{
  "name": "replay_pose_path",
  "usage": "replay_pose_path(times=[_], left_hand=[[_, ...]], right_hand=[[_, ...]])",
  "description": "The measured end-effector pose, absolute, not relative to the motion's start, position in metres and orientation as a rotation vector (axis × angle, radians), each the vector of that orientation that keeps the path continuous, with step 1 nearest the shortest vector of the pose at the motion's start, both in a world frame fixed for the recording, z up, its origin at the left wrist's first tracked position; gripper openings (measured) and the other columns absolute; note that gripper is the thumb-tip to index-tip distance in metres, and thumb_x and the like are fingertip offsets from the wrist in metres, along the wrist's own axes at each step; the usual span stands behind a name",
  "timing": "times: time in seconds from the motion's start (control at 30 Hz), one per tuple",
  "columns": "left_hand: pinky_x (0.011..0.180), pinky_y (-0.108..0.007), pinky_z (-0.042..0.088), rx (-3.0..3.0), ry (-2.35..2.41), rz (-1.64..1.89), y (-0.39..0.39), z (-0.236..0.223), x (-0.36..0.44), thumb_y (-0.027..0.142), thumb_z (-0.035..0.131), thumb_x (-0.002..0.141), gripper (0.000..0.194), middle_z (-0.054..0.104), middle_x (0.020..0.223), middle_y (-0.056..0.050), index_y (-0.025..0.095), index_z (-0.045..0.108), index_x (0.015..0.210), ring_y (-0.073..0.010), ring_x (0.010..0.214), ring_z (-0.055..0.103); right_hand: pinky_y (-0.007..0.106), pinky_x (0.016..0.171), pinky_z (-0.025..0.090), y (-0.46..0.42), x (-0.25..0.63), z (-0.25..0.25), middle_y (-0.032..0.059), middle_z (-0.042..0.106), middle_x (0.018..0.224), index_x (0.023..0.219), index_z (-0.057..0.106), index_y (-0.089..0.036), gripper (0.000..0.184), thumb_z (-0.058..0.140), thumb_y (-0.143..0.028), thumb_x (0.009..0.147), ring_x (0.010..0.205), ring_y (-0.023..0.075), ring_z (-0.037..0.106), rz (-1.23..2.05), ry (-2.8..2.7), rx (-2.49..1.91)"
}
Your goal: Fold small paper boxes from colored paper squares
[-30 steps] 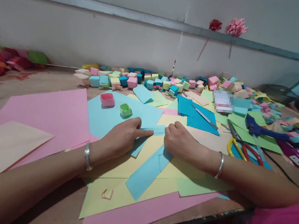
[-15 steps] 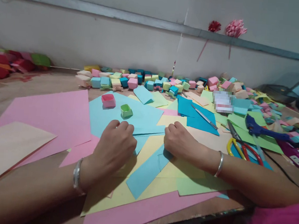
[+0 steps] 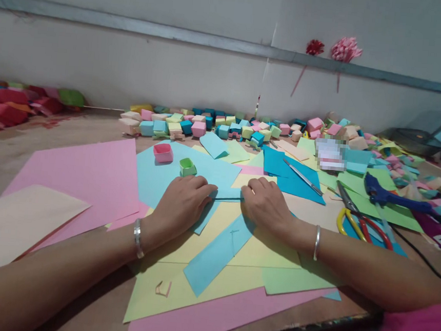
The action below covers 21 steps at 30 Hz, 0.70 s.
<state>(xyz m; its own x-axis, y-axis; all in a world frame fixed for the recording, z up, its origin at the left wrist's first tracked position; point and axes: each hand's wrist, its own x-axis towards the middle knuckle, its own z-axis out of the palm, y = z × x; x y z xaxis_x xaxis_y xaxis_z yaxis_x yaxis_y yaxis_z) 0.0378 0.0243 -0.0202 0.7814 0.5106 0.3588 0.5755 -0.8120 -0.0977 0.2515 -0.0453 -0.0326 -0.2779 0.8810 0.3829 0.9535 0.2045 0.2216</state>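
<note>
Pinched at its two ends between my hands is a narrow piece of blue paper, with a dark lower edge. My left hand has its thumb and fingers closed on the left end. At the right end my right hand is closed too, fingers curled under. A light blue strip lies slanted below them on yellow sheets. Just beyond my left hand stand a small green paper box and a pink one on a light blue sheet.
Small coloured paper boxes line the wall. To the right lie a craft knife, scissors with yellow and red handles, and a blue glue gun. Pink and cream sheets spread at the left.
My left hand has moved right and its fingers have shifted from a fist to a pinch along the paper's edge. My right hand has turned slightly. The view has tilted a little.
</note>
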Motion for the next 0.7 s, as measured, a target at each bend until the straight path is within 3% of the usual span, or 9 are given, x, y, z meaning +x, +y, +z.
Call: replay_pose_path(times=[0.13,0.23,0.33,0.7], left_hand=[[0.061,-0.032,0.033,-2.785,-0.865,-0.617,0.0236,-0.0169,0.039,0.013,0.046,0.091,0.025,0.067,0.085,-0.008,0.017,0.067,0.105,-0.02,0.072,0.055],[0.064,-0.033,0.034,-2.758,-0.866,-0.683,0.0227,-0.0144,0.0395,0.013,0.049,0.09,0.02,0.066,0.079,-0.006,0.017,0.068,0.085,-0.0205,0.074,0.055],[0.068,-0.035,0.034,-2.716,-0.849,-0.688,0.0219,-0.0122,0.0393,0.013,0.049,0.091,0.024,0.066,0.075,-0.005,0.018,0.067,0.075,-0.0222,0.08,0.055],[0.061,-0.034,0.034,-2.801,-0.824,-0.583,0.0247,-0.0199,0.0376,0.01,0.044,0.09,0.029,0.066,0.08,-0.008,0.017,0.072,0.084,-0.0204,0.07,0.052]], right_hand=[[0.034,0.065,0.023,-0.0436,0.2523,-0.0302,0.0125,0.063,0.106,0.111,0.06,-0.013,0.023,0.053,-0.015,0.089,0.092,0.0239,0.047,-0.458,-2.212,-1.668],[0.033,0.067,0.024,-0.0424,0.2559,-0.0311,0.0077,0.065,0.095,0.098,0.064,-0.015,0.014,0.052,-0.013,0.09,0.089,0.0217,0.046,-0.408,-2.22,-1.615],[0.034,0.066,0.022,-0.0412,0.2588,-0.0343,0.0058,0.064,0.083,0.081,0.063,-0.015,0.018,0.048,-0.008,0.089,0.082,0.02,0.043,-0.532,-2.217,-1.566],[0.033,0.065,0.018,-0.0391,0.2596,-0.0376,0.0074,0.06,0.085,0.076,0.066,-0.017,0.023,0.048,-0.009,0.089,0.082,0.0202,0.037,-0.657,-2.242,-1.467]])
